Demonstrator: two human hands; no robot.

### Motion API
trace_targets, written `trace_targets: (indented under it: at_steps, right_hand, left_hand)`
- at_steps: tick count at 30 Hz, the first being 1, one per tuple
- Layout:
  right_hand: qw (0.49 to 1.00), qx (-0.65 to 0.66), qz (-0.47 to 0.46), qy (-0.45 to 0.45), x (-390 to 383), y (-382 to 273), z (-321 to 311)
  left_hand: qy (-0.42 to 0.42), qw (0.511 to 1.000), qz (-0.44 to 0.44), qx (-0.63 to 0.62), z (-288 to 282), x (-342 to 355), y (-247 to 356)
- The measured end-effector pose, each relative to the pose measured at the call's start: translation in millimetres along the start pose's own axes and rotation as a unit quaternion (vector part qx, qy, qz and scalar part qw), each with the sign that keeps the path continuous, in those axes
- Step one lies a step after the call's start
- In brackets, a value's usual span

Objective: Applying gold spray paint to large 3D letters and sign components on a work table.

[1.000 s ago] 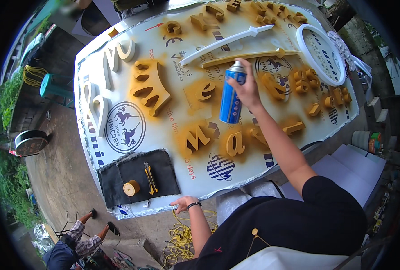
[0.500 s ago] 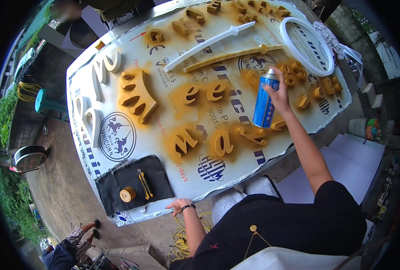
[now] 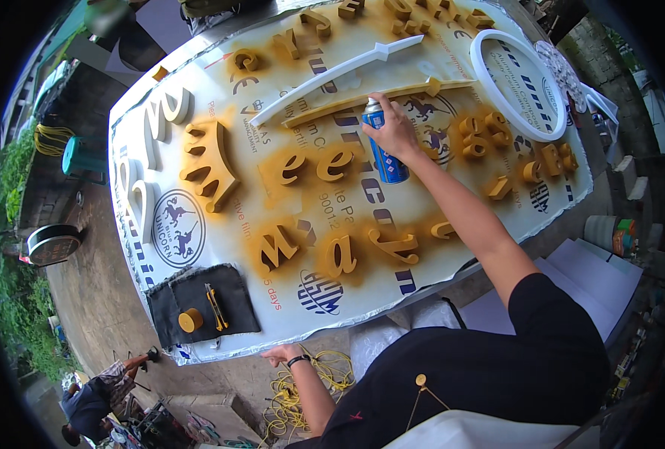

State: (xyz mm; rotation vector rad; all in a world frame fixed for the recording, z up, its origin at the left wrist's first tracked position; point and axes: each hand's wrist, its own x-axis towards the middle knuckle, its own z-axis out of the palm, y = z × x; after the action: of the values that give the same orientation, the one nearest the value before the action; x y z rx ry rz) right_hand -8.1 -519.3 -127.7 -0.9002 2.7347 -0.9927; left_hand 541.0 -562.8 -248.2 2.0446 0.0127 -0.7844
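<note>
Head view: nearest, toward 7 o'clock, the left hand (image 3: 281,354) has its fingers loosely apart just beside the bench's (image 3: 227,346) crinkled foil edge; whether they touch it I cannot tell. At 8 o'clock a soft black cloth (image 3: 236,323) carries a round gold cap (image 3: 190,320) and a slim yellow cutter (image 3: 216,309). Thick-walled script letters (image 3: 349,260), gold, stand toward 5 to 7 o'clock, ringed by powdery overspray on printed film (image 3: 295,303). At 1 o'clock the right hand (image 3: 397,133) is clamped round a shiny blue can (image 3: 388,161), a cylinder tilted with its metal top toward 11, above the bench. A spiky gold crown (image 3: 218,157) sits at 10. Farther off, a smooth white strip (image 3: 340,72) curves at 12 beside a gold strip (image 3: 332,109); a white ring (image 3: 474,63) lies at 2.
</note>
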Motion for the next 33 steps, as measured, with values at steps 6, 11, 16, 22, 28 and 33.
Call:
trace_targets:
  at_steps: [6, 11, 16, 22, 28, 33]
  right_hand:
    - [1.0, 0.017, 0.002, 0.003, 14.1, 13.2, -11.3]
    - [0.999, 0.03, 0.0, 0.022, 20.8, 39.2, -30.2]
    - [0.999, 0.031, 0.015, 0.028, 19.8, 43.1, -36.9]
    - [0.998, 0.053, 0.008, 0.034, 16.6, 53.2, -45.0]
    - [0.998, 0.057, 0.009, 0.027, 11.5, 58.0, -46.5]
    - [0.997, 0.065, 0.031, 0.027, 8.1, 62.7, -51.2]
  left_hand:
    - [0.056, 0.971, 0.148, 0.179, 5.2, -34.7, -45.9]
    - [0.044, 0.974, 0.143, 0.169, 8.9, -57.8, -40.1]
    - [0.067, 0.967, 0.174, 0.173, 10.1, -53.8, -38.3]
    - [0.087, 0.961, 0.174, 0.194, 14.0, -58.4, -39.2]
    - [0.09, 0.958, 0.182, 0.202, 14.9, -60.7, -38.1]
    - [0.096, 0.956, 0.186, 0.204, 15.2, -52.0, -40.3]
